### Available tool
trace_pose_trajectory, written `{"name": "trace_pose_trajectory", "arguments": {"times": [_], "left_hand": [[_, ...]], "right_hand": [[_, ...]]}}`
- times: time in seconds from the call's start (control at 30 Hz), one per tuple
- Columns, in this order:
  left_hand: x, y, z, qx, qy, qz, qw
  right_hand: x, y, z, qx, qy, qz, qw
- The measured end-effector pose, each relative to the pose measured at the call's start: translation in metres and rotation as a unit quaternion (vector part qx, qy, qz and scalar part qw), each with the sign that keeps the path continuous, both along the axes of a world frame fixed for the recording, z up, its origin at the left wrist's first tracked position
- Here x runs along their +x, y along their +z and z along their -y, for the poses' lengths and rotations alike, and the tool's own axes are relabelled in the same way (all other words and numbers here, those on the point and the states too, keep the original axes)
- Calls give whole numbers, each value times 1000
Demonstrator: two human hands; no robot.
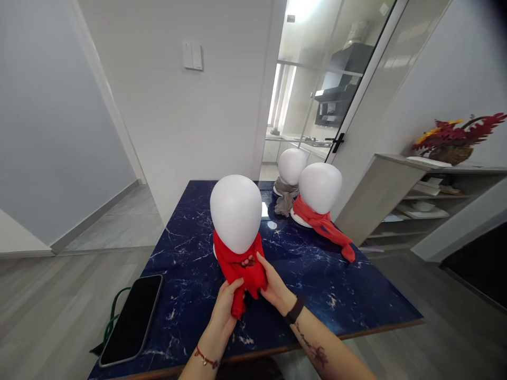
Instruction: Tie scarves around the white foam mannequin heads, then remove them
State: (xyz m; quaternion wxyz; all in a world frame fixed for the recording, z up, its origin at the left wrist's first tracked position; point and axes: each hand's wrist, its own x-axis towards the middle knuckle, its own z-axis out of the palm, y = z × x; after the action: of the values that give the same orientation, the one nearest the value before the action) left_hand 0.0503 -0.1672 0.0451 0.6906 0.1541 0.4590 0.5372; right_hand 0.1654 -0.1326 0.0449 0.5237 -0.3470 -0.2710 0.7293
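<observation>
A white foam mannequin head stands on the dark blue marble table, with a red scarf wrapped round its neck. My left hand is closed on the hanging end of that scarf below the knot. My right hand grips the scarf's bunched part at the front, fingers pressed into the cloth. Two more white heads stand further back: one wears a red scarf trailing to the right, the other wears a grey scarf.
A black phone lies at the table's near left corner, with a green cord beside it off the edge. A shelf unit with a flower basket stands at right. A glass door is behind.
</observation>
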Motion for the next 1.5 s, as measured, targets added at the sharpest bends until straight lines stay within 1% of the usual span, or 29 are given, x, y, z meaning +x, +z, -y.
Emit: {"name": "trace_pose_trajectory", "arguments": {"times": [0.07, 0.13, 0.2, 0.23, 0.27, 0.3, 0.37, 0.43, 0.47, 0.53, 0.63, 0.7, 0.77, 0.83, 0.9, 0.97, 1.0, 1.07, 1.1, 1.13, 1.2, 1.27, 1.33, 1.4, 1.5], "left_hand": [[-2, 0, -2, -1, 6, 4, 1000], [-3, 1, -3, -8, 20, 2, 1000], [-4, 3, -4, -14, 33, 3, 999], [-3, 4, -3, -16, 38, 3, 999], [-3, 5, -3, -14, 41, 4, 999], [-2, 6, -2, -9, 40, 5, 999], [-1, 8, 0, 3, 31, 4, 999], [-3, 9, 2, 13, 19, -7, 1000], [-5, 9, 3, 17, 15, -17, 1000], [-10, 9, 4, 34, 8, -36, 999], [-21, 7, 4, 61, 5, -60, 996], [-28, 4, 4, 69, 15, -74, 995], [-35, 1, 3, 71, 37, -84, 993], [-40, -2, 4, 67, 68, -96, 991], [-43, -2, 6, 63, 78, -112, 989], [-42, 0, 8, 66, 51, -123, 989], [-40, 1, 10, 70, 29, -122, 990], [-35, 3, 12, 76, -10, -104, 992], [-31, 4, 13, 77, -21, -89, 993], [-28, 4, 13, 77, -27, -70, 994], [-22, 5, 14, 73, -40, -31, 996], [-18, 6, 14, 69, -55, 2, 996], [-14, 7, 12, 67, -63, 20, 996], [-10, 6, 10, 72, -51, 21, 996], [-5, 2, 8, 96, -36, 9, 995]], "right_hand": [[4, -3, 0, 6, -27, 50, 998], [11, -4, 4, 13, -105, 126, 986], [17, -2, 13, 44, -195, 210, 957], [18, 0, 19, 73, -222, 254, 939], [19, 3, 25, 114, -223, 299, 921], [18, 6, 31, 160, -206, 344, 902], [15, 13, 38, 245, -147, 414, 864], [15, 18, 35, 297, -98, 443, 840], [17, 20, 30, 309, -90, 445, 835], [25, 22, 12, 307, -96, 439, 839], [42, 22, -24, 260, -105, 426, 860], [53, 21, -49, 226, -113, 406, 879], [60, 20, -71, 208, -140, 380, 891], [65, 20, -86, 198, -169, 361, 895], [66, 22, -89, 189, -190, 356, 895], [62, 25, -76, 190, -217, 362, 886], [58, 26, -64, 203, -236, 373, 874], [48, 26, -29, 259, -263, 403, 837], [42, 24, -9, 299, -260, 419, 817], [36, 20, 11, 339, -236, 434, 800], [27, 9, 46, 406, -159, 456, 775], [20, -4, 70, 446, -83, 473, 756], [17, -14, 82, 464, -40, 485, 740], [15, -19, 85, 474, -30, 494, 728], [14, -16, 83, 469, -16, 510, 721]]}}
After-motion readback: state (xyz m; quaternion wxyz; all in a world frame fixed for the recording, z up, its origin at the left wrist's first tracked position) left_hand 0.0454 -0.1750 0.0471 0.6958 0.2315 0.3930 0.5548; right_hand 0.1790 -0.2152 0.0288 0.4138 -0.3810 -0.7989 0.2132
